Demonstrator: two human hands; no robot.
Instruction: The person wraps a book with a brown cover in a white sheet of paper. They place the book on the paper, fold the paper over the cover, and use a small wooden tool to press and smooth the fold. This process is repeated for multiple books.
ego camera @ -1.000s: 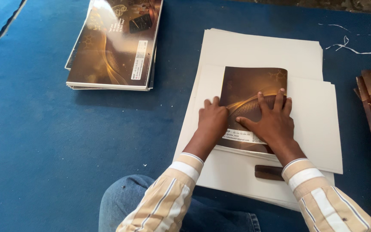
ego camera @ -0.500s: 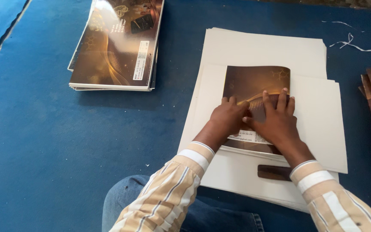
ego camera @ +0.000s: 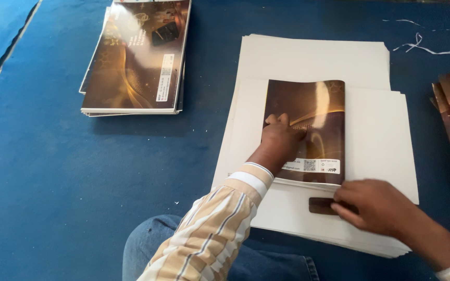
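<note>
The right hand (ego camera: 378, 205) has left the brown booklet (ego camera: 308, 130) to touch a small dark tool (ego camera: 323, 205), fingers loose, while the flat left hand (ego camera: 282, 136) presses the booklet.

- Booklet (ego camera: 308, 125): glossy dark brown cover with golden swirls and a white strip at its lower edge.
- Sheets (ego camera: 376, 135) beneath it: plain white.
- Small block (ego camera: 323, 206) at the right hand (ego camera: 378, 205): dark brown.
- Stack of booklets (ego camera: 136, 57) at upper left: same brown-and-gold covers, white page edges.
- Sleeve (ego camera: 209, 234) of the left hand (ego camera: 282, 138): cream with tan and grey stripes, white cuff.
- Trousers (ego camera: 152, 250): blue denim.
- Floor covering (ego camera: 53, 171): deep blue.
- String scraps (ego camera: 428, 49): white.
</note>
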